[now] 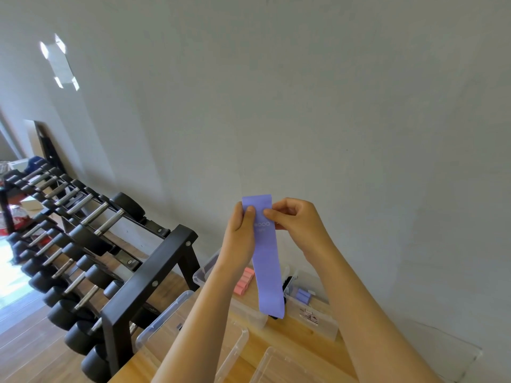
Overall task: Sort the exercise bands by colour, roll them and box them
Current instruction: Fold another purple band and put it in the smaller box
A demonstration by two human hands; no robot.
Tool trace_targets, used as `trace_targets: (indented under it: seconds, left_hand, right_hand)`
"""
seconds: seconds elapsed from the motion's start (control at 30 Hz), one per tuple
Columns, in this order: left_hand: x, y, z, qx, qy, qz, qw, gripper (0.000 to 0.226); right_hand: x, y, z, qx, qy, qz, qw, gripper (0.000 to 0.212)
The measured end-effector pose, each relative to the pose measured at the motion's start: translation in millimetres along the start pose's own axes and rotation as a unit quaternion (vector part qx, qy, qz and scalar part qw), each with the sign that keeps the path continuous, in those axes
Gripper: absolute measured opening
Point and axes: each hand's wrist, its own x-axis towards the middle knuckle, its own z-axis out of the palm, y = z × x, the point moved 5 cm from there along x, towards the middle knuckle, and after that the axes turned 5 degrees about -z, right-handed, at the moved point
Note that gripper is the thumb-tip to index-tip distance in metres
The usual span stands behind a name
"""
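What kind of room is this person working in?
Likely a home gym or small fitness studio: a black rack of dumbbells stands by the wall, and a purple band hangs above clear boxes holding rolled bands.

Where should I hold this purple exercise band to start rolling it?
Pinch the flat purple elastic band at its top end, left hand and right hand from either side edge; it hangs flat and straight, so the top should roll down.
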Motion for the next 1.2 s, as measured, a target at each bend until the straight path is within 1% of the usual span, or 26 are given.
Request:
trace_targets:
  seconds: [0.07, 0.17, 0.27, 0.33, 0.57, 0.7, 0.8, 0.93, 1.03, 1.13, 1.2]
  left_hand:
    - [1, 0, -2, 0.001, -0.004, 0.009, 1.0, 0.043]
    - [0, 4, -6, 0.003, -0.011, 0.021, 1.0, 0.046]
    - [-1, 6, -18, 0.005, 0.018, 0.036, 0.999, 0.021]
    - [-2, 7, -27, -0.014, 0.031, 0.036, 0.999, 0.017]
    - [-5, 11, -32, -0.052, 0.004, 0.021, 0.998, 0.013]
    - [-5, 15, -32, -0.056, -0.01, 0.032, 0.998, 0.01]
    - [-5, 19, -32, -0.055, -0.022, 0.038, 0.998, 0.012]
    - [-5, 23, -32, -0.061, -0.05, 0.028, 0.997, 0.013]
    - [-5, 24, -32, -0.091, -0.07, 0.011, 0.993, 0.013]
    - [-6, 26, -31, -0.131, -0.093, 0.005, 0.987, 0.006]
    - [-7, 26, -30, -0.154, -0.107, 0.003, 0.982, 0.008]
  right_hand:
    - [0, -1, -1, 0.007, 0.005, -0.005, 1.0, 0.014]
    - [1, -4, -1, 0.013, 0.004, -0.011, 1.0, 0.013]
    - [2, -7, -3, 0.019, 0.0, -0.015, 1.0, 0.01]
    - [3, -8, -5, 0.025, 0.002, -0.019, 1.0, 0.008]
    - [3, -13, -6, 0.045, -0.012, -0.021, 0.999, 0.007]
    - [2, -15, -8, 0.046, -0.024, -0.022, 0.998, 0.012]
    - [2, -19, -9, 0.029, -0.05, -0.021, 0.998, 0.006]
    - [0, -29, -9, 0.011, -0.076, -0.047, 0.996, 0.013]
    - [-1, -32, -9, 0.044, -0.072, -0.061, 0.995, 0.009]
    - [-3, -29, -4, 0.11, -0.089, -0.044, 0.989, 0.013]
    - [-5, -27, -2, 0.145, -0.099, -0.033, 0.984, 0.014]
